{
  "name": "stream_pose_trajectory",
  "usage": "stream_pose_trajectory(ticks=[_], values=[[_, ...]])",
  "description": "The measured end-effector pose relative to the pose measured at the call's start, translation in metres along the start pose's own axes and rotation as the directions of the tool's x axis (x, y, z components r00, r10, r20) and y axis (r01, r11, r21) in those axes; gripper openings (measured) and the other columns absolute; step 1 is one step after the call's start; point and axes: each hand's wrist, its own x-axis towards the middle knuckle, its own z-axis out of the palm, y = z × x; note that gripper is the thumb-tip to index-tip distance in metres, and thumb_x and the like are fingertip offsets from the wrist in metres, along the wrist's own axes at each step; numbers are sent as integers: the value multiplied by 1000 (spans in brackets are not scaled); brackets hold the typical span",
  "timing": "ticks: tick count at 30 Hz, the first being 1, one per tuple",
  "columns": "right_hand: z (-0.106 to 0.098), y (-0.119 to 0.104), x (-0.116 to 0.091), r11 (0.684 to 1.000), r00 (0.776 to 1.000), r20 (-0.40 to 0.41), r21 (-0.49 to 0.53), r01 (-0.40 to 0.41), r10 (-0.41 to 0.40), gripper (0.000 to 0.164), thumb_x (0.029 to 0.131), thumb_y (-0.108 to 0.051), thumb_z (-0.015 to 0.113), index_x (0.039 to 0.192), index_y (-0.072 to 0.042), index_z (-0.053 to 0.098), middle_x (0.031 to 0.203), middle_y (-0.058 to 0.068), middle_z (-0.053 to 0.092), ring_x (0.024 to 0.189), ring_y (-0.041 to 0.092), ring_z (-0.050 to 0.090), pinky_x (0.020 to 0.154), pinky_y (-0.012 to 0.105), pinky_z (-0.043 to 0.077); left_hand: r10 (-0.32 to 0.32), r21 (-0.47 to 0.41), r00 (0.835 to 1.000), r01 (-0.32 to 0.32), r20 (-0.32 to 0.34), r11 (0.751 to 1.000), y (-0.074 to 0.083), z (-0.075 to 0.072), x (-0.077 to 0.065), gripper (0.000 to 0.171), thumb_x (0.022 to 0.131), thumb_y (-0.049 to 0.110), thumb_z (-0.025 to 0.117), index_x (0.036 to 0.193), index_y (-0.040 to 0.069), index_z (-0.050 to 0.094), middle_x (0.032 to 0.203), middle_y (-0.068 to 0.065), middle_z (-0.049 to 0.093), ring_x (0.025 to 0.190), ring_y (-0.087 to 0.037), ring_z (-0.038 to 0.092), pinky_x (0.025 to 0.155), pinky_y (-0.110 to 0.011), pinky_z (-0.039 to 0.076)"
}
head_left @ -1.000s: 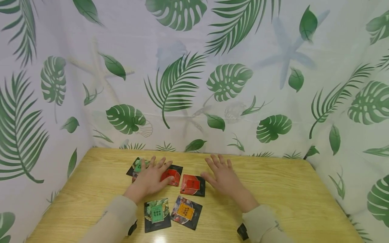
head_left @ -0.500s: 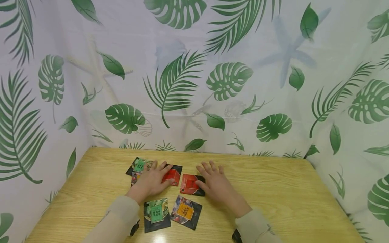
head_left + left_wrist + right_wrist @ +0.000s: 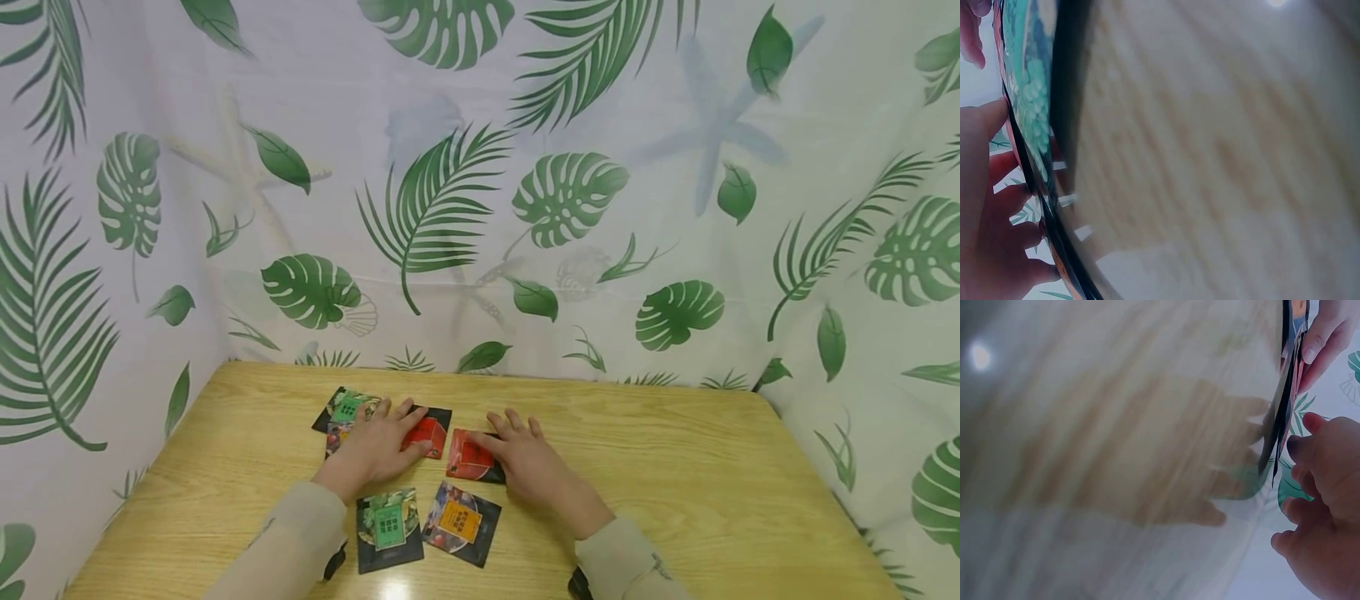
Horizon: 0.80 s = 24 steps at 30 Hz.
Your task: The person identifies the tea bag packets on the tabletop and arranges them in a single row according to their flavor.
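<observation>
My left hand (image 3: 372, 450) lies with fingers spread over flat square sachets at the back left. Under or beside it are a red and black sachet (image 3: 433, 435), a dark sachet with a green label (image 3: 341, 408) and a mostly covered purple-toned sachet (image 3: 334, 437). My right hand (image 3: 536, 467) reaches over the right part of another red and black sachet (image 3: 467, 454), with a finger across its label. In the right wrist view, the right hand (image 3: 1329, 494) has loosely bent fingers close to the sachets' edges (image 3: 1284, 406); contact is hard to judge.
Nearer the person lie a green-labelled sachet (image 3: 390, 529) and an orange-labelled sachet (image 3: 460, 523), side by side. The wooden table (image 3: 675, 483) ends at a leaf-print cloth (image 3: 465, 208) behind and at both sides.
My right hand has moved left, from beside the middle red sachet to over its right part. The left hand stays almost in place; the sachets show no clear shift.
</observation>
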Motion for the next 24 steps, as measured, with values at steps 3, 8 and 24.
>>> stream_pose_trajectory(ticks=[3,8,24], values=[[1,0,0,1000,1000,20,16,-11,10,49,109,-11,53,156,-26,55,168,20,39,157,50,30,126,70,24,0,1,1000,0,-3,1000,0,0,0,68,108,56,50,165,21,39,173,-12,31,159,-51,24,125,-75,16],[1,1,0,998,999,19,56,-30,29,44,110,-30,55,154,-22,58,168,21,39,158,49,28,127,69,21,3,0,1000,-3,-8,1000,1,0,0,68,108,55,50,165,21,40,173,-12,32,159,-51,25,125,-75,17],[2,-1,4,995,1000,6,103,-14,14,60,105,-46,63,155,-14,55,163,12,50,158,48,30,128,68,22,-3,1,1000,3,-14,1000,1,0,1,68,107,55,51,164,20,41,172,-13,34,158,-51,26,125,-75,17]])
